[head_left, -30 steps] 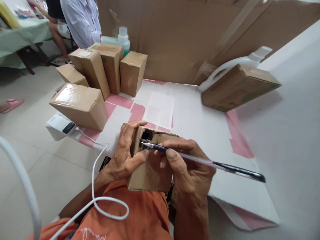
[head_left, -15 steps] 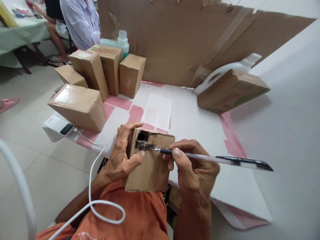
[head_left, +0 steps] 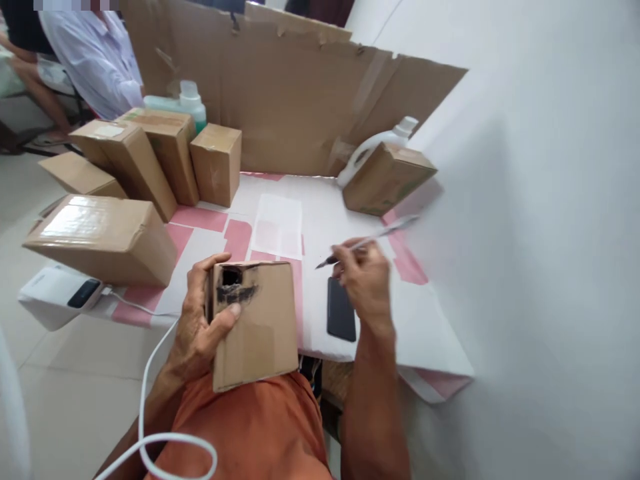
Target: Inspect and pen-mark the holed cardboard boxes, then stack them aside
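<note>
Lifted off the box (head_left: 255, 320), right hand (head_left: 365, 280) with pen (head_left: 370, 237) (fingers pinching it), now above phone (head_left: 341, 309) on desk (head_left: 435, 333). Left hand (head_left: 203, 320) fingers clasping box, over lap.

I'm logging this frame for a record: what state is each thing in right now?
Small box: upright, gripped by left hand, blacked-out patch near its top.
Pen: in right hand, tip clear of the box.
Phone: flat, screen dark.
Large box: on its side, taped shut.
White bottle: capped.
</note>
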The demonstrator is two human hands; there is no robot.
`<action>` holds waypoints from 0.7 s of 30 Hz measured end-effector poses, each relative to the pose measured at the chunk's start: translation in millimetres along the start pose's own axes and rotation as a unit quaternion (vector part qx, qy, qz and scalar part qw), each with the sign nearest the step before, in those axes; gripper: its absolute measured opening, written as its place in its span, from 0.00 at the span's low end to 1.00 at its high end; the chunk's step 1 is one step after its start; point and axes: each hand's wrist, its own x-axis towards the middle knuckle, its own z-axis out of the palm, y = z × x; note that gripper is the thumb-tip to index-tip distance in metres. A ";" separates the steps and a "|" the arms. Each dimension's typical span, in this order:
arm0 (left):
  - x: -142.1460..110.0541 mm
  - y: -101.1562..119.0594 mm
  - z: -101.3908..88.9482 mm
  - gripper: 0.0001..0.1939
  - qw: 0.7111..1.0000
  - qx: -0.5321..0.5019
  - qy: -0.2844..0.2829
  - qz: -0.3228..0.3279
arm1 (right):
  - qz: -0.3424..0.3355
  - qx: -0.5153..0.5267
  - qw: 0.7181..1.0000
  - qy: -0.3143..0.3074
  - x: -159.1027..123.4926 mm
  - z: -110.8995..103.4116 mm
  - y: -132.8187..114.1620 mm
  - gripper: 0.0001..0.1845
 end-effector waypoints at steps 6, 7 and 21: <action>2.1 4.1 -1.2 0.35 0.999 0.039 -0.011 -0.015 | 0.121 -0.286 0.938 -0.154 -7.5 23.4 68.2 0.16; 2.6 4.7 -1.0 0.35 0.999 0.042 -0.011 -0.015 | 0.120 -0.286 0.938 -0.154 -12.8 28.3 71.0 0.15; 7.2 2.1 4.5 0.34 0.999 0.031 -0.042 0.006 | 0.229 -0.471 0.846 -0.096 -55.6 -44.7 117.5 0.32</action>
